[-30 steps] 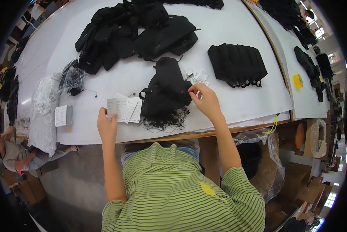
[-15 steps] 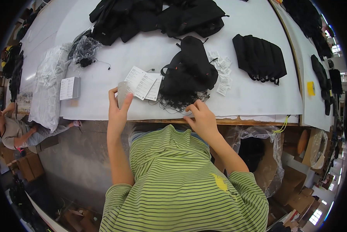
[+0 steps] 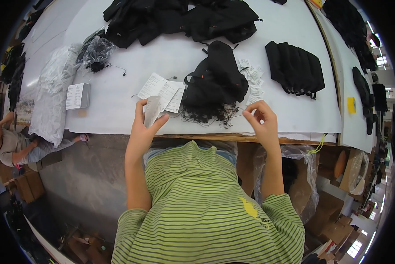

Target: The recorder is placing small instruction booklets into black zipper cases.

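My left hand (image 3: pixel 141 134) is closed on a few hang tags (image 3: pixel 152 111), held upright at the table's front edge. Just beyond lie more printed white hang tags (image 3: pixel 167 92), fanned out. My right hand (image 3: pixel 264 127) is raised to the right, thumb and forefinger pinched on a thin black tag string (image 3: pixel 238 115). That string runs back toward a tangled heap of black strings (image 3: pixel 206 115). Behind the heap rests a black backpack (image 3: pixel 221 72) with small red marks. Small white labels (image 3: pixel 251 77) lie scattered beside the backpack.
Black bags (image 3: pixel 180 22) are piled at the back. A row of black pouches (image 3: pixel 294 68) lies right. At left are a card stack (image 3: pixel 77 96), a clear plastic bag (image 3: pixel 98 50) and bundled plastic wrap (image 3: pixel 54 92). Another person (image 3: pixel 19 143) sits far left.
My right hand has moved right from the string heap, drawing a string out. My left hand has shifted right with the tags, which now tilt and show their edges.
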Tool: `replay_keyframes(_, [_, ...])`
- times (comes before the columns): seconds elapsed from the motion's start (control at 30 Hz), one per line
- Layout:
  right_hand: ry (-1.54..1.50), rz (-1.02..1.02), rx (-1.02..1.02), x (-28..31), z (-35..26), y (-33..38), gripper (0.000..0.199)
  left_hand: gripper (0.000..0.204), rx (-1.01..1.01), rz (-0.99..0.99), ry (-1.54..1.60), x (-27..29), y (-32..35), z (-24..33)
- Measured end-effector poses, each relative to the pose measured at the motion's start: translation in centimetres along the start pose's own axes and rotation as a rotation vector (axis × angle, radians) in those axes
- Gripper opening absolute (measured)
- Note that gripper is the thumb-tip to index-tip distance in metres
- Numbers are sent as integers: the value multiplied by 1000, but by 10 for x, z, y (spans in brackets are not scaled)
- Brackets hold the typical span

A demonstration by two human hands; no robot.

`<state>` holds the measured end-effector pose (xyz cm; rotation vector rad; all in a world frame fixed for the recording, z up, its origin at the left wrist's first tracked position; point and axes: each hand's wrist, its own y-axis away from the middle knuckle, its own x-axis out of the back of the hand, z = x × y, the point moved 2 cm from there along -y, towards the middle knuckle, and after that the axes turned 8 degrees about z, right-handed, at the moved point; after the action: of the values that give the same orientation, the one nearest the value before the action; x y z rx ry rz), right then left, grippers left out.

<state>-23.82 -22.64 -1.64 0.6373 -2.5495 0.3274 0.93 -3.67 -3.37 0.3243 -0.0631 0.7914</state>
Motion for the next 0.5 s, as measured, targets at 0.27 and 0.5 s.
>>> replay_keyframes(0.27, [485, 183, -225, 59, 91, 22, 14, 45, -15, -57, 77, -9, -1, -4])
replay_keyframes(0.5, [577, 145, -152, 38, 84, 14, 15, 39, 9, -136, 33, -21, 2, 4])
